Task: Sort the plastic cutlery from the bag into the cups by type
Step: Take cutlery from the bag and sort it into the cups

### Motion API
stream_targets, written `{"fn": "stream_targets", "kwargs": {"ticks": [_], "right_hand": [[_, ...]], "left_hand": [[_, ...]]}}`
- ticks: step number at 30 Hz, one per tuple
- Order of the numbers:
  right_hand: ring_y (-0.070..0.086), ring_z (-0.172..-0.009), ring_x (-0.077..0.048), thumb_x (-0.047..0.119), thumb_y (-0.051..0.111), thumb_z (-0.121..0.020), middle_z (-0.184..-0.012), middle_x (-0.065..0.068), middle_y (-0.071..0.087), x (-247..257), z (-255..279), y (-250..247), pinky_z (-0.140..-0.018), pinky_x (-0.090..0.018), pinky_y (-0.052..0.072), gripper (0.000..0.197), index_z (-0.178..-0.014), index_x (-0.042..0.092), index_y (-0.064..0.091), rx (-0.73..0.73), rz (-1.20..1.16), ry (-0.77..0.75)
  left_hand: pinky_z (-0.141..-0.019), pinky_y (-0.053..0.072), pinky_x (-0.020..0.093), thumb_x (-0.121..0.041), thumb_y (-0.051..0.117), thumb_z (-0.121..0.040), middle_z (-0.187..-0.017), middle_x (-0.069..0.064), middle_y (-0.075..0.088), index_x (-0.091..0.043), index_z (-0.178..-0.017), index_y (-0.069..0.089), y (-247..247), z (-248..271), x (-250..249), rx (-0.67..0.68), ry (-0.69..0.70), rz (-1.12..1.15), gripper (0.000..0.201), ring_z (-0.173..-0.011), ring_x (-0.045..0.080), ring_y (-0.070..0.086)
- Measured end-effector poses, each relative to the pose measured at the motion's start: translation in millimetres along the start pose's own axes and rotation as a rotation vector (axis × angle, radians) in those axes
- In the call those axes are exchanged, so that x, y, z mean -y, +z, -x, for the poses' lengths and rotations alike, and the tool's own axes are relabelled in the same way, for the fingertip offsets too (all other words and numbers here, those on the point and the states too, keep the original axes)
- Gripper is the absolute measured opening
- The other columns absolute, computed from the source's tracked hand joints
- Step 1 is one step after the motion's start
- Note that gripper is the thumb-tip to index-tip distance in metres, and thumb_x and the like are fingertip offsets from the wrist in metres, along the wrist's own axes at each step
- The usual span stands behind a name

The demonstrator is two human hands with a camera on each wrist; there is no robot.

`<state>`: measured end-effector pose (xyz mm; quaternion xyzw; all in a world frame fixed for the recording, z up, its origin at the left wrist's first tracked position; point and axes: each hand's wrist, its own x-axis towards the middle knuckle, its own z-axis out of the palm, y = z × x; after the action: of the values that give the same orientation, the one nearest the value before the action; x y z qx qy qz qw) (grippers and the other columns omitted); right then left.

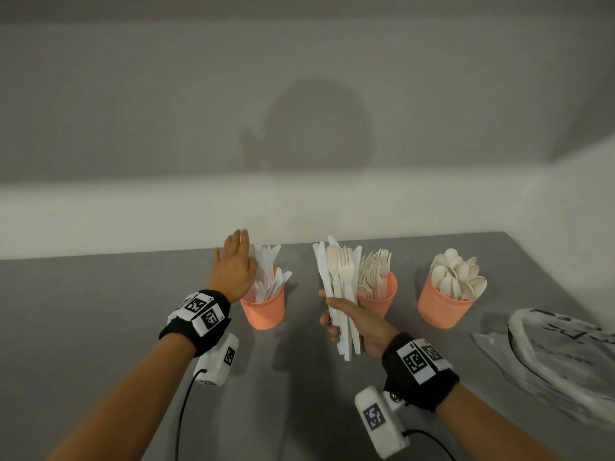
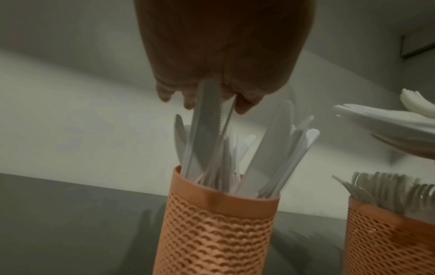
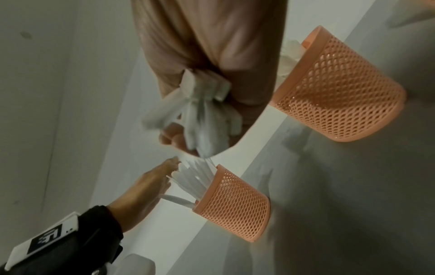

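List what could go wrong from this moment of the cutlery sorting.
1. The left hand is at the knives in the knife cup; the crowded blades lean outward, so a nudge might tip the light cup or flick a knife out.
2. The right hand grips a mixed bundle of knives, a spoon and a fork by the handles; one could slip free.
3. That bundle is held right in front of the fork cup and might knock it.
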<state>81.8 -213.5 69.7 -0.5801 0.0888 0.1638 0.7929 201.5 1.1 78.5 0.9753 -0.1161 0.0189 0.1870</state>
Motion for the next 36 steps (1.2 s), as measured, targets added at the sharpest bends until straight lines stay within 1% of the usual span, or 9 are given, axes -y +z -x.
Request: {"fn": "stream_targets", "kwargs": {"ticks": [3, 6, 12, 16, 18, 21, 26, 30, 36], "right_hand": [[0.050, -0.043, -0.011, 0.016, 0.049, -0.094, -0.066, -0.009, 0.060, 2, 2, 0, -0.047, -0.025, 0.045, 0.013, -0.104, 0.017, 0.058, 0.007, -0.003, -0.014], [0.051, -0.044, -0.011, 0.016, 0.050, -0.094, -0.068, -0.008, 0.062, 2, 4, -2, -0.047, -0.024, 0.046, 0.016, -0.108, 0.016, 0.058, 0.018, -0.011, -0.005], [0.054, -0.046, -0.010, 0.017, 0.053, -0.092, -0.073, -0.008, 0.065, 0, 8, -6, -0.047, -0.023, 0.047, 0.017, -0.108, 0.015, 0.061, 0.025, -0.033, 0.008], [0.056, -0.048, -0.010, 0.017, 0.054, -0.092, -0.074, -0.008, 0.065, 0, 11, -8, -0.047, -0.022, 0.047, 0.015, -0.105, 0.016, 0.062, 0.018, -0.041, 0.006], [0.057, -0.049, -0.010, 0.018, 0.053, -0.092, -0.074, -0.008, 0.065, 2, 13, -8, -0.048, -0.022, 0.048, 0.016, -0.106, 0.016, 0.061, 0.015, -0.045, -0.001], [0.057, -0.049, -0.010, 0.019, 0.052, -0.093, -0.071, -0.005, 0.065, 4, 14, -7, -0.049, -0.021, 0.048, 0.014, -0.104, 0.017, 0.061, 0.028, -0.049, -0.011], [0.059, -0.052, -0.011, 0.021, 0.052, -0.093, -0.069, -0.003, 0.068, 9, 18, 2, -0.052, -0.022, 0.050, 0.013, -0.104, 0.019, 0.059, 0.075, 0.017, -0.039], [0.063, -0.056, -0.015, 0.022, 0.051, -0.094, -0.074, -0.007, 0.070, 7, 25, 3, -0.054, -0.025, 0.053, 0.012, -0.102, 0.019, 0.059, 0.078, 0.034, -0.051], [0.071, -0.067, -0.023, 0.019, 0.049, -0.095, -0.082, -0.013, 0.073, 2, 35, -5, -0.062, -0.031, 0.059, 0.019, -0.111, 0.015, 0.056, 0.069, -0.053, -0.055]], "left_hand": [[-0.118, 0.014, 0.043, -0.009, 0.034, -0.096, -0.155, 0.019, 0.018, -0.001, -0.146, 0.020, 0, 5, -1, -0.207, 0.056, 0.007, 0.053, -0.144, 0.031, 0.016], [-0.119, 0.014, 0.036, -0.029, 0.028, -0.101, -0.156, 0.014, 0.017, -0.002, -0.146, 0.020, 7, 10, -2, -0.065, 0.059, 0.012, 0.054, -0.145, 0.026, 0.016], [-0.120, 0.009, 0.037, -0.087, -0.005, -0.061, -0.158, 0.011, 0.007, -0.006, -0.149, 0.004, 13, 9, -1, 0.053, 0.049, 0.006, 0.119, -0.147, 0.023, 0.009], [-0.119, 0.010, 0.038, -0.071, 0.014, -0.080, -0.157, 0.011, 0.012, -0.006, -0.149, 0.009, -2, 14, -17, -0.081, 0.065, 0.154, 0.094, -0.146, 0.024, 0.011], [-0.114, 0.025, 0.033, -0.047, 0.036, -0.095, -0.152, 0.011, 0.031, -0.007, -0.146, 0.025, -13, 20, -35, -0.259, 0.104, 0.321, 0.065, -0.140, 0.025, 0.028], [-0.081, 0.044, 0.006, -0.020, 0.048, -0.095, -0.117, 0.004, 0.060, -0.008, -0.130, 0.050, -23, 33, -68, -0.377, 0.100, 0.664, 0.037, -0.104, 0.018, 0.058], [-0.069, 0.052, 0.025, -0.023, 0.055, -0.092, -0.091, 0.001, 0.061, -0.007, -0.113, 0.056, -10, 49, -106, 0.017, -0.061, 0.938, 0.026, -0.079, 0.017, 0.061], [-0.073, 0.052, 0.041, -0.016, 0.058, -0.090, -0.073, 0.010, 0.062, -0.002, -0.088, 0.061, 4, 59, -118, 0.033, -0.109, 1.041, 0.014, -0.067, 0.026, 0.058], [-0.062, 0.055, 0.023, -0.015, 0.049, -0.095, -0.083, 0.009, 0.066, -0.004, -0.096, 0.055, 6, 69, -122, 0.129, -0.181, 1.193, 0.013, -0.072, 0.021, 0.063]]}}
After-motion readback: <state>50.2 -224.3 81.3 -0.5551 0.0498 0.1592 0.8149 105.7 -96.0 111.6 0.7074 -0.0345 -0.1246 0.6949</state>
